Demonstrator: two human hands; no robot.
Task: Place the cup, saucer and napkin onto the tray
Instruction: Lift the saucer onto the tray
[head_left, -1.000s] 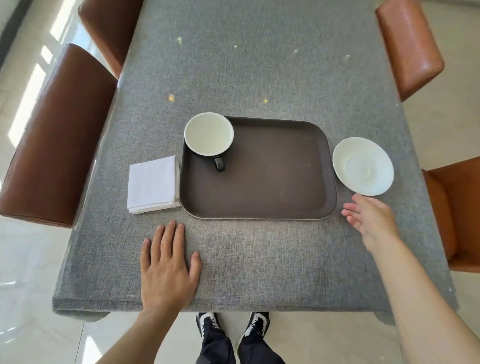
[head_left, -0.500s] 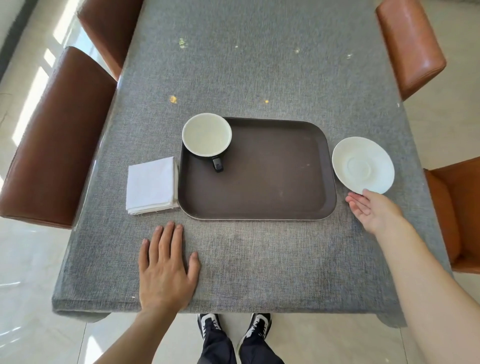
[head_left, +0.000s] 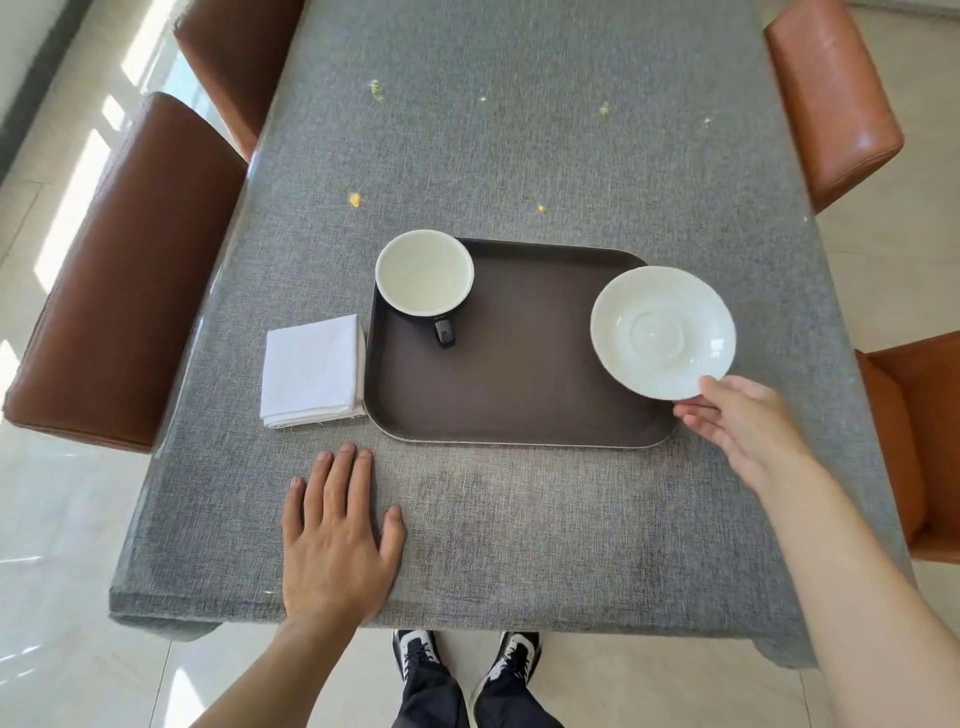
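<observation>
A dark brown tray (head_left: 519, 395) lies on the grey tablecloth. A black cup (head_left: 425, 274) with a white inside stands in the tray's far left corner, its handle pointing toward me. My right hand (head_left: 737, 421) grips the near rim of the white saucer (head_left: 662, 332) and holds it lifted over the tray's right edge. A folded white napkin (head_left: 314, 370) lies on the cloth just left of the tray. My left hand (head_left: 337, 535) rests flat on the cloth near the table's front edge, fingers apart, holding nothing.
The long table (head_left: 519, 130) runs away from me, with small yellow crumbs on the cloth. Brown leather chairs stand on the left (head_left: 119, 270) and orange ones on the right (head_left: 831, 98). My shoes (head_left: 462, 660) show below the table edge.
My right hand reached the saucer's near rim, took hold of it, and lifted it leftward over the tray's right edge. The left hand has stayed flat on the cloth.
</observation>
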